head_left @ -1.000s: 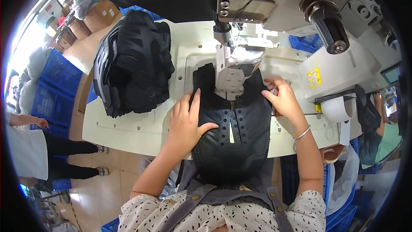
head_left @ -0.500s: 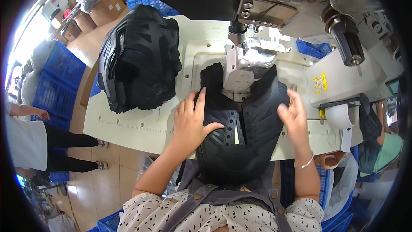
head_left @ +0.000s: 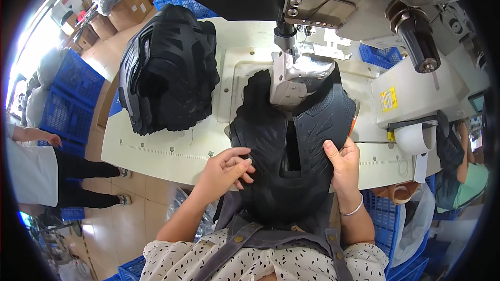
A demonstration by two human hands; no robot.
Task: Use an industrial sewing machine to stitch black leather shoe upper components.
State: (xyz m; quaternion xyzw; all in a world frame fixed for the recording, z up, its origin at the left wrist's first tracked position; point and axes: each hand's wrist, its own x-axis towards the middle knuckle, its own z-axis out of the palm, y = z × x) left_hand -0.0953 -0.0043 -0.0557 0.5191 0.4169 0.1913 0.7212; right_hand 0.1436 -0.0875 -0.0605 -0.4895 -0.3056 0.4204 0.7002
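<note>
A black shoe upper (head_left: 284,187), its centre slot open, lies spread over the machine bed and hangs toward my lap. Its far end reaches the foot of a sewing machine (head_left: 288,80). My right hand (head_left: 345,169) pinches the upper's right edge, thumb on top and fingers at the side. An orange-handled tool (head_left: 353,124), mostly hidden, shows just above that hand. At the left edge, my left hand (head_left: 223,173) has loosely bent fingers, apart, and nothing visible in them. A tall stack of black shoe uppers (head_left: 174,73) stands left on the table.
The white table (head_left: 151,151) has a ruler scale along its near edge. Machine arm and a dark handle (head_left: 419,47) hang overhead at right. A white cup-shaped holder (head_left: 416,139) sits right. Blue crates (head_left: 73,83) and another person (head_left: 36,171) are to the left.
Both hands have moved nearer to me along the upper. The right hand has closed on its edge, and the left has curled its fingers. The slot now shows as a wider dark opening.
</note>
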